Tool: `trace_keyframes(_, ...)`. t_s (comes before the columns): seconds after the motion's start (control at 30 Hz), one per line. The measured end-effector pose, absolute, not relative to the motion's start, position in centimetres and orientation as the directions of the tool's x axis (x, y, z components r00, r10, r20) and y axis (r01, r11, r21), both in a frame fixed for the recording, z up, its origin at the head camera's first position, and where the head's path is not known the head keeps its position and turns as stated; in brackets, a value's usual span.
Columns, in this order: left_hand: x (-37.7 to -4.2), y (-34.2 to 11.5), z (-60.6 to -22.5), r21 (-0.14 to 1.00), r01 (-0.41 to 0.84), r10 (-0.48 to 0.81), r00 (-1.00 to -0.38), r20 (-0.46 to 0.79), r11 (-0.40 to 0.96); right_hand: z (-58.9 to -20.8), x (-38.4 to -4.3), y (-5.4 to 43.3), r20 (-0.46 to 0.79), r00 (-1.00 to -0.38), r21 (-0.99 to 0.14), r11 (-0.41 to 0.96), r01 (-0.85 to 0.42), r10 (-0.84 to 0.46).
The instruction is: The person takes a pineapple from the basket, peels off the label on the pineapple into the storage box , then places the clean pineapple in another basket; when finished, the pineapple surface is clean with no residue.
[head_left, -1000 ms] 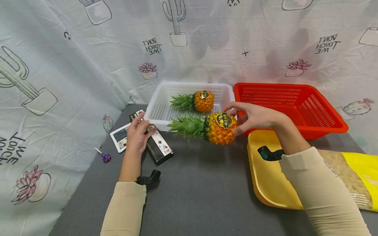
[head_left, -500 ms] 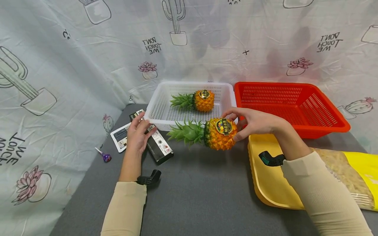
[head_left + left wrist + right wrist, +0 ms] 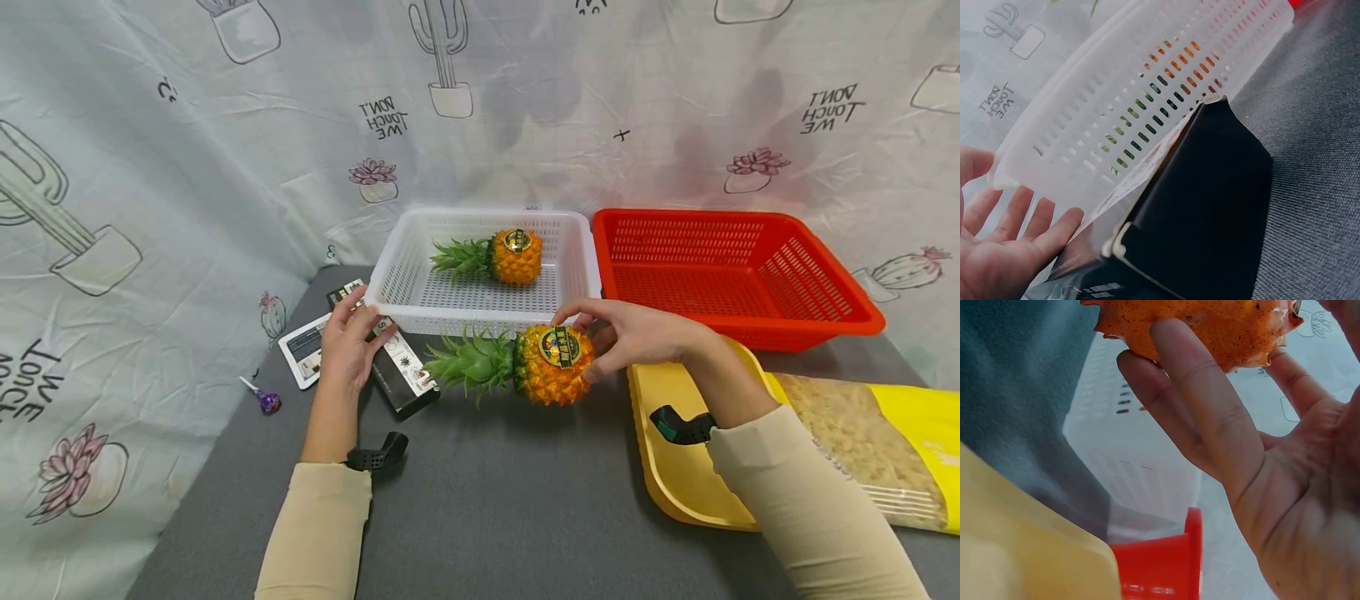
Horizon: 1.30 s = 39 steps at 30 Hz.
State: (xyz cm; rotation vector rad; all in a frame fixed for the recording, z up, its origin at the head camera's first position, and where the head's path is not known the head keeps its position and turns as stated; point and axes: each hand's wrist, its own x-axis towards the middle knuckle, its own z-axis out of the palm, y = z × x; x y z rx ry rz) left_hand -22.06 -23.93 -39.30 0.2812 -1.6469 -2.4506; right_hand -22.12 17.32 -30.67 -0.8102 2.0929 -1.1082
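Small orange pineapple (image 3: 556, 367), with a green leafy crown and a black-and-gold label, lies sideways in my right hand (image 3: 637, 337). That hand's thumb and fingers grip the base end, in front of the white basket. In the right wrist view, fingertips (image 3: 1175, 337) press against the orange skin. My left hand (image 3: 348, 337) holds the near left corner of the white plastic basket (image 3: 480, 319), its fingers at the rim (image 3: 999, 178). A second pineapple (image 3: 516, 257) lies inside that basket, crown to the left.
A red basket (image 3: 750, 321) stands right of the white one. Before it are a yellow tray (image 3: 667, 467) and a yellow bag of pasta-like pieces (image 3: 862, 433). Black boxes (image 3: 405, 371), a white card-like pack (image 3: 303, 350) and a lollipop (image 3: 266, 400) lie at left.
My right hand has brought the held pineapple down and toward me, away from the white basket's front rim. The left hand stays at the basket corner.
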Motion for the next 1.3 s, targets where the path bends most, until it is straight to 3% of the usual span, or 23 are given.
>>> trace_keyframes(0.2, -22.1, -23.9, -39.3, 0.925, 0.044, -0.251, -0.966, -0.056, -0.377, -31.4, -21.6, 17.0, -0.264, -0.628, -0.853, 0.481, -0.202, -0.732)
trace_keyframes(1.3, -21.7, -23.8, -39.3, 0.930, 0.051, -0.250, -0.967, -0.045, -0.365, -33.6, -21.3, 16.3, -0.400, -0.581, -0.813, 0.567, -0.133, -0.709)
